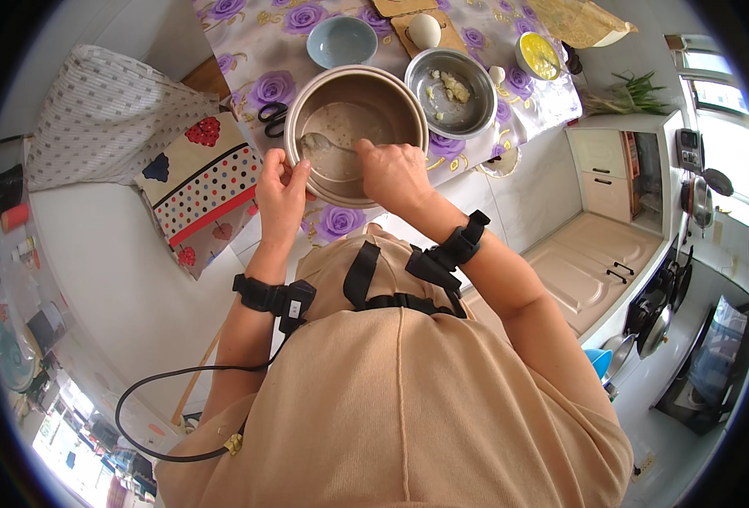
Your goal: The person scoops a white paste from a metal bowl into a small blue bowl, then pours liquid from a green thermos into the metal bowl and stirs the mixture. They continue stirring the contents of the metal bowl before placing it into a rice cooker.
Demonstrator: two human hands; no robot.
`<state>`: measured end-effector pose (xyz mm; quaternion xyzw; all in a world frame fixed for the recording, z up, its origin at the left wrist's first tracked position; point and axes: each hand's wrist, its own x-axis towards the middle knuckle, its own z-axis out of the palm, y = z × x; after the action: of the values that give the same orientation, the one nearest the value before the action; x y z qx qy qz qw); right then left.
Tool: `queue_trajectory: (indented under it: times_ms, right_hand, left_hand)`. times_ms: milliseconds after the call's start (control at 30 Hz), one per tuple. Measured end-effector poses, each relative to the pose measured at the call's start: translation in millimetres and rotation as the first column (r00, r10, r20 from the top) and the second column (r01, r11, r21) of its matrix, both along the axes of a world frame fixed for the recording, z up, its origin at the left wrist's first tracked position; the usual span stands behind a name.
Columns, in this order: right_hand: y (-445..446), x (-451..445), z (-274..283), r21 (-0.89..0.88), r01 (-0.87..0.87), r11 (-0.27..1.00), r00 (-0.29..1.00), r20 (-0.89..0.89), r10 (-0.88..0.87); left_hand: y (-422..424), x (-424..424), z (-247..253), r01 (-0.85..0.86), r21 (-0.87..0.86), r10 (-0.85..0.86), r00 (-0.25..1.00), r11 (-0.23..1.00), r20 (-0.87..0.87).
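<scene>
A deep round metal pot (390,108) stands at the near side of the table, with small pale bits stuck to its inner floor. My left hand (283,193) grips the pot's left rim, thumb on top and fingers curled at the outside. Inside the pot, a metal spoon (318,143) lies with its bowl against the left part of the floor. My right hand (396,171) is closed around the spoon's handle over the pot's near right rim. Right of the pot, a stainless steel bowl (422,111) holds pale mashed lumps (453,87).
Behind the pot sit a blue-grey bowl (342,43) and a white round object (424,31) on a wooden board (453,41). Black-handled scissors (272,118) lie left. A small bowl of yellow liquid (538,56) stands far right on the flowered tablecloth (272,86). A cable (158,374) loops from my left wrist.
</scene>
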<state>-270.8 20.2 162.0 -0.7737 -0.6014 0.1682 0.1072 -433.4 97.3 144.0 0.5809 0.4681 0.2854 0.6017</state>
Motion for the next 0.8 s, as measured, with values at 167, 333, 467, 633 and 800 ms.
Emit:
queue_trajectory:
  times_ms: [167,333,467,633,800]
  right_hand:
    - [1,-1,1,0.050,-0.014,0.999,1.000,-0.006,0.014]
    - [-15,6,8,-0.033,-0.124,0.992,0.992,0.008,0.124]
    - [-10,18,-1,0.039,-0.021,0.999,0.997,0.079,0.018]
    - [2,27,-13,0.074,0.120,0.990,0.984,0.120,-0.129]
    - [3,14,-21,0.129,0.026,0.991,0.999,0.042,-0.032]
  left_hand:
    - [0,1,-1,0.016,0.004,-0.016,0.999,1.000,0.029]
    - [1,-1,-3,-0.005,-0.010,0.005,1.000,1.000,0.013]
    - [1,-2,-4,-0.002,-0.015,0.002,1.000,1.000,-0.005]
    - [0,-1,-3,0.007,-0.020,-0.007,1.000,1.000,0.012]
    - [1,-1,-1,0.035,-0.013,-0.035,0.999,0.999,0.000]
